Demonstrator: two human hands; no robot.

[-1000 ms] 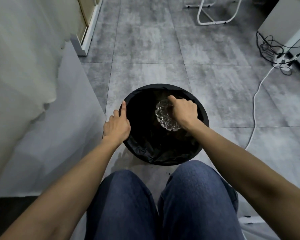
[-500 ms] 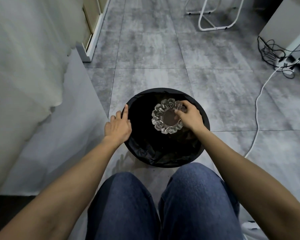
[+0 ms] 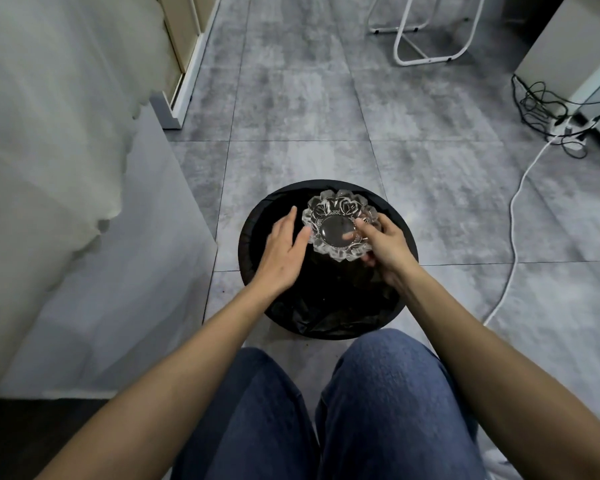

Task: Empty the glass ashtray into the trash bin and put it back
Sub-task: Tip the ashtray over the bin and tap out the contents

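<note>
Glass ashtray (image 3: 340, 226), scalloped at its rim and clear enough for the dark below to show through its round base, is held upright over the mouth of the trash bin (image 3: 253, 233), nearer the bin's far rim than its near one. The bin is lined with a black bag (image 3: 326, 313), which is folded over the rim and crumpled along the near side. Nothing is seen between the ashtray and the bin's opening.

The ashtray is gripped at its right edge by the right hand (image 3: 387, 247), the thumb laid over the rim and the other fingers tucked underneath. The left hand (image 3: 281, 251) is held flat and spread, palm turned toward the ashtray, its thumb tip just beside or touching the left edge; which of the two cannot be told. Nothing is grasped by it. Both forearms are stretched forward over knees in blue jeans (image 3: 378, 403).

The bin is stood on a floor of grey tiles (image 3: 309, 98). A pale cabinet side (image 3: 94, 271) is seen along the left edge of the floor. A white cable (image 3: 513, 216) is trailed across the tiles at the right to a tangle of black cords (image 3: 537, 105), and white tube legs (image 3: 426, 36) are set at the far edge.
</note>
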